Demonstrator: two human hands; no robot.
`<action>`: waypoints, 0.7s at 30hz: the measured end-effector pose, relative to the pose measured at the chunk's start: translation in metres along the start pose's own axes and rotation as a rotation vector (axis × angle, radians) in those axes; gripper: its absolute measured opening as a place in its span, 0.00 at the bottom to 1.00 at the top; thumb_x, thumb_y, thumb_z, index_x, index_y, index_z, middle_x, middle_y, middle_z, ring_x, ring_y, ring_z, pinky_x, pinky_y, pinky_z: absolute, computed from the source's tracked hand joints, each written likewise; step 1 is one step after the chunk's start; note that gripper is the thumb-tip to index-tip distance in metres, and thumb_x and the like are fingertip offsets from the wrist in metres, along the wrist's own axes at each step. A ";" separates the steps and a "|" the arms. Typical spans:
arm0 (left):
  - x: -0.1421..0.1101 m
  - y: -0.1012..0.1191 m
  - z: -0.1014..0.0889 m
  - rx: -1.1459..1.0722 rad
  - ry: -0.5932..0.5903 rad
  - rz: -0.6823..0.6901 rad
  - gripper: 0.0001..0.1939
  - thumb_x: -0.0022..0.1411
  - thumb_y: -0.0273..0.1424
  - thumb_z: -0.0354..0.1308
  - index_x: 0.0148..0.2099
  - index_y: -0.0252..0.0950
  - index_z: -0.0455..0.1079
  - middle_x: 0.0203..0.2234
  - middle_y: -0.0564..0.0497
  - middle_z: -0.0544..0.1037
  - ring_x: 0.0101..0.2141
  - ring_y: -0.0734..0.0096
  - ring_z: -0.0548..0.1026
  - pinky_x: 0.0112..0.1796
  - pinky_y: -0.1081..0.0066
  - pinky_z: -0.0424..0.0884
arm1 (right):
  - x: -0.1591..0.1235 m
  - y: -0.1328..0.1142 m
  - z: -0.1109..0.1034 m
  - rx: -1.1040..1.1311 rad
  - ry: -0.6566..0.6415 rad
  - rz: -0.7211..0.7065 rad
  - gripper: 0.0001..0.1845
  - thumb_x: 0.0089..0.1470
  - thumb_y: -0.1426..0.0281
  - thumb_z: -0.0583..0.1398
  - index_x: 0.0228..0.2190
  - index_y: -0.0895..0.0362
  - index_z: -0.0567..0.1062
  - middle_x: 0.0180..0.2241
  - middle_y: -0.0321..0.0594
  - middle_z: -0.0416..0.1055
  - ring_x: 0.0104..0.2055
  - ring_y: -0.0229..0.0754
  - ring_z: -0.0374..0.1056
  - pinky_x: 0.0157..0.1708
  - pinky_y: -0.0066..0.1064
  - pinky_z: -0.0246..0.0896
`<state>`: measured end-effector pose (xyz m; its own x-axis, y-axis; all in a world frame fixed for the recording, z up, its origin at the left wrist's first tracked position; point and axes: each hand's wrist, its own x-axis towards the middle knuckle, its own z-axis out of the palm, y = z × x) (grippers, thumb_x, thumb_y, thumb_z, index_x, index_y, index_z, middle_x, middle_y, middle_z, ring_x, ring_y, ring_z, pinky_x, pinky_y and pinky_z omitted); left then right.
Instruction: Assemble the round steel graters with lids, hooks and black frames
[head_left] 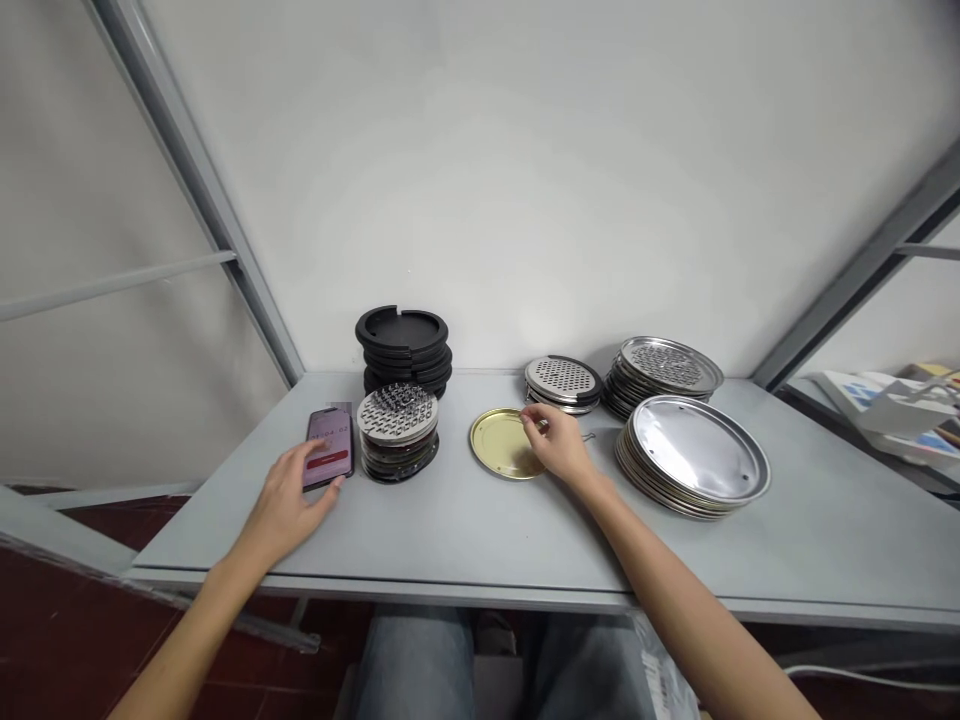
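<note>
Now, right hand [562,448], fingers [534,420] pinching a flat gold lid [499,445], left hand [289,503] open against a phone [328,448]

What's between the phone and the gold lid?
Head view: a stack of perforated metal discs stands between the dark-cased phone and the round gold metal lid.

On your table [465,530], the phone [330,425] lies toward the left, just beside a stack of holed discs [397,415], with a stack of rings [403,335] right behind that stack. The lid [499,445] lies on its own mid-table. Behind it is a small holed stack [562,380], and to your right a plain tray stack [694,450] sits before a larger holed stack [664,368].
</note>
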<state>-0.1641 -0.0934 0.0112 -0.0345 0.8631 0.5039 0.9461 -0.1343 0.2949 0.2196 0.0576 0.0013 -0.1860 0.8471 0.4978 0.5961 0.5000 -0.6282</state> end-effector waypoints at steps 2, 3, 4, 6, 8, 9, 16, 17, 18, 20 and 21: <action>0.008 -0.004 0.002 0.022 -0.064 -0.024 0.36 0.63 0.43 0.51 0.67 0.33 0.45 0.57 0.38 0.66 0.59 0.50 0.63 0.58 0.49 0.59 | -0.001 0.000 -0.001 -0.008 -0.008 0.011 0.11 0.54 0.68 0.54 0.33 0.56 0.75 0.34 0.42 0.76 0.33 0.43 0.70 0.35 0.33 0.63; 0.011 -0.003 0.004 0.028 -0.096 -0.010 0.39 0.63 0.43 0.51 0.68 0.32 0.40 0.59 0.37 0.64 0.60 0.49 0.60 0.59 0.49 0.57 | -0.001 0.000 -0.001 -0.012 -0.010 0.017 0.11 0.54 0.67 0.54 0.33 0.56 0.75 0.34 0.42 0.76 0.33 0.43 0.70 0.35 0.33 0.63; 0.014 -0.003 0.007 0.039 -0.124 0.006 0.41 0.63 0.44 0.51 0.69 0.31 0.37 0.60 0.36 0.62 0.62 0.49 0.58 0.60 0.49 0.56 | -0.001 0.000 -0.002 -0.014 -0.008 0.022 0.11 0.54 0.67 0.54 0.33 0.56 0.75 0.34 0.42 0.76 0.32 0.43 0.70 0.35 0.33 0.63; 0.017 -0.001 0.011 0.062 -0.174 0.023 0.42 0.62 0.45 0.51 0.69 0.30 0.37 0.63 0.35 0.58 0.63 0.47 0.55 0.60 0.48 0.54 | -0.002 0.000 -0.003 -0.013 0.000 0.029 0.11 0.54 0.67 0.54 0.33 0.57 0.75 0.34 0.43 0.77 0.32 0.43 0.70 0.35 0.33 0.63; 0.017 0.001 0.015 0.071 -0.201 0.024 0.41 0.61 0.45 0.53 0.68 0.31 0.43 0.63 0.35 0.57 0.63 0.46 0.54 0.61 0.48 0.54 | -0.002 -0.001 -0.005 -0.009 0.005 0.032 0.11 0.54 0.67 0.54 0.33 0.57 0.75 0.34 0.43 0.77 0.33 0.43 0.71 0.35 0.33 0.64; 0.016 0.001 0.016 0.068 -0.193 0.024 0.39 0.60 0.45 0.54 0.67 0.32 0.47 0.63 0.36 0.59 0.63 0.46 0.55 0.60 0.48 0.54 | -0.002 -0.001 -0.005 -0.008 0.005 0.031 0.11 0.54 0.67 0.54 0.33 0.57 0.75 0.34 0.42 0.77 0.33 0.43 0.71 0.35 0.33 0.64; -0.006 0.031 0.012 -0.149 0.056 0.407 0.08 0.61 0.28 0.55 0.43 0.39 0.71 0.35 0.47 0.80 0.40 0.61 0.77 0.46 0.58 0.72 | -0.001 0.000 -0.003 -0.002 0.004 0.010 0.11 0.53 0.68 0.54 0.33 0.56 0.75 0.34 0.42 0.77 0.34 0.43 0.71 0.35 0.33 0.64; -0.009 0.042 0.013 -0.200 0.059 0.504 0.08 0.59 0.26 0.56 0.41 0.39 0.71 0.32 0.49 0.80 0.36 0.64 0.77 0.42 0.60 0.73 | -0.001 0.000 -0.002 -0.006 0.003 0.010 0.11 0.53 0.68 0.54 0.33 0.56 0.75 0.34 0.42 0.77 0.33 0.43 0.71 0.35 0.33 0.63; -0.011 0.055 0.014 -0.248 0.064 0.586 0.09 0.58 0.24 0.57 0.42 0.39 0.71 0.30 0.49 0.79 0.33 0.65 0.76 0.39 0.62 0.73 | -0.001 0.001 -0.002 -0.009 0.001 0.010 0.11 0.53 0.68 0.54 0.33 0.56 0.76 0.34 0.42 0.77 0.33 0.43 0.71 0.35 0.33 0.63; -0.011 0.084 0.020 -0.337 -0.001 0.698 0.11 0.58 0.23 0.57 0.43 0.37 0.70 0.31 0.48 0.79 0.32 0.66 0.76 0.37 0.63 0.72 | -0.001 0.001 -0.002 -0.014 -0.003 0.007 0.11 0.53 0.68 0.54 0.33 0.56 0.76 0.34 0.42 0.77 0.34 0.44 0.70 0.35 0.33 0.63; -0.009 0.099 0.024 -0.376 -0.046 0.721 0.10 0.58 0.24 0.57 0.43 0.36 0.70 0.31 0.47 0.79 0.33 0.66 0.76 0.36 0.64 0.72 | -0.001 0.002 -0.002 -0.015 -0.003 0.005 0.11 0.54 0.68 0.54 0.33 0.56 0.75 0.34 0.42 0.77 0.34 0.44 0.70 0.35 0.33 0.63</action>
<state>-0.0620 -0.1027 0.0164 0.5630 0.5199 0.6425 0.5587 -0.8123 0.1677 0.2222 0.0571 0.0010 -0.1855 0.8501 0.4928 0.6087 0.4931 -0.6216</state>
